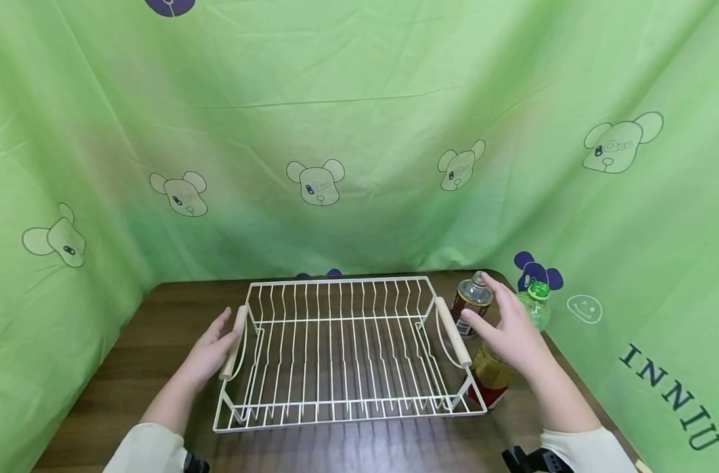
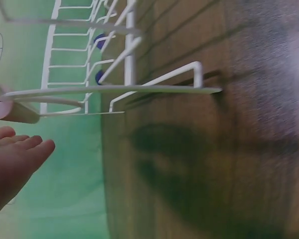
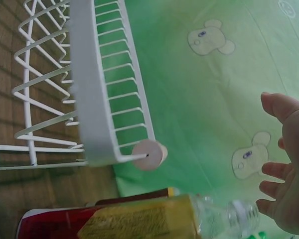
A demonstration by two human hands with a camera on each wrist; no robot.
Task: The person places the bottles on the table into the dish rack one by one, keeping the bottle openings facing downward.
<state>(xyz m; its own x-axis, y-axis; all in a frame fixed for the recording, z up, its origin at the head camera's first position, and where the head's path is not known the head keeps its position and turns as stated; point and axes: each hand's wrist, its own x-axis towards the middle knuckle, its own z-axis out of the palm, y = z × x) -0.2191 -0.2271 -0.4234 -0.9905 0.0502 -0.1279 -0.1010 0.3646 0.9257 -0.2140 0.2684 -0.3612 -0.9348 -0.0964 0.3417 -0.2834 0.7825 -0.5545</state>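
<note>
A white wire dish rack [image 1: 335,281] stands on the brown table, with a pale wooden handle on each side. My left hand [image 1: 208,351] is beside the left handle [image 1: 234,341], fingers extended; the left wrist view shows these fingers [image 2: 32,147] apart from it. To the right of the right handle [image 1: 453,332], my right hand [image 1: 509,332] hovers over the bottles with thumb and fingers spread, holding nothing. Below it is a clear bottle with a yellow and red label [image 3: 139,219], partly hidden by the hand in the head view.
Behind the right hand stand a dark-labelled bottle [image 1: 473,295] and a green bottle [image 1: 536,307]. Green cloth [image 1: 359,131] printed with bear heads hangs around the back and sides of the table [image 1: 129,368]. Wood surface shows left of the rack and in front of it.
</note>
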